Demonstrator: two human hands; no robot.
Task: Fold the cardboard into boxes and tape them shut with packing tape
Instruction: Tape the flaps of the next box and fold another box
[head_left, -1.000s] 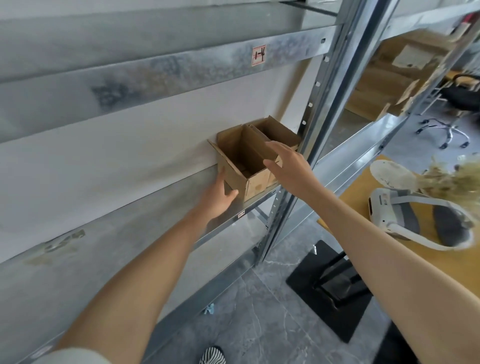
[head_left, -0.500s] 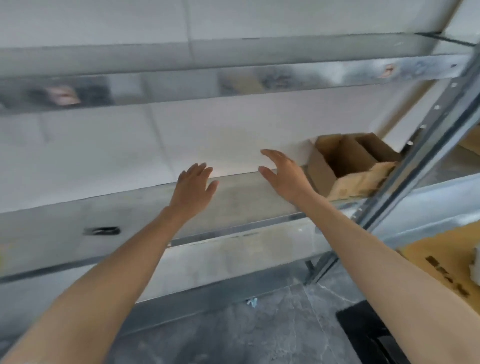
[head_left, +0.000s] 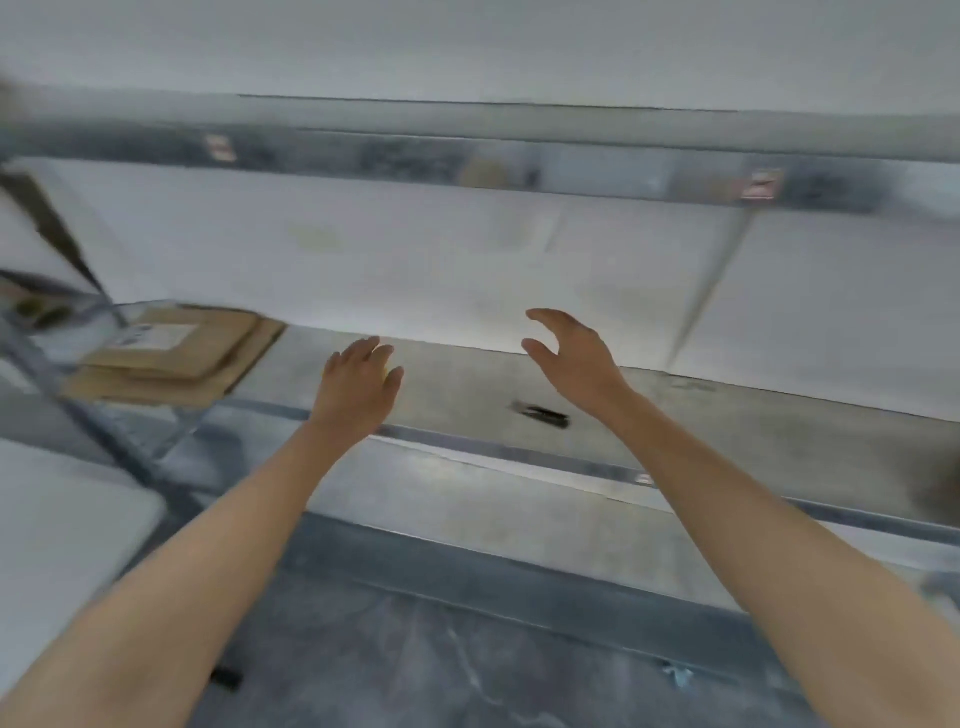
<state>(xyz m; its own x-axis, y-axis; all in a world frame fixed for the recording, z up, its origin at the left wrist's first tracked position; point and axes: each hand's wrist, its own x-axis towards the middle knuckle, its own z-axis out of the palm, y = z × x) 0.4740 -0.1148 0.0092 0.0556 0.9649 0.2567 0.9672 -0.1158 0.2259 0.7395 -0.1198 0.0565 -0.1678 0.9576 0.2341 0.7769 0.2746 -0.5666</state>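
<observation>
smearing blur over cardboard stack (head_left: 171, 358) and unidentifiable dark object (head_left: 540, 414)

flat cardboard stack (head_left: 171, 358) sitting on the shelf (head_left: 467, 395) way over on the left, left hand (head_left: 358, 384) and right hand (head_left: 576, 358) side by side over the shelf's middle, small dark thing (head_left: 540, 414) on the shelf between them, wall (head_left: 415, 270) behind, floor (head_left: 441, 665) below

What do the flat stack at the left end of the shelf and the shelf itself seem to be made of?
Flat stack: cardboard, judging by its matte tan colour and layered flat sheets, with a pale label on top. Blur hides any fluting at the edges. Shelf: probably galvanised steel, going by its dull grey surface with a mottled sheen and a folded front lip.
</observation>
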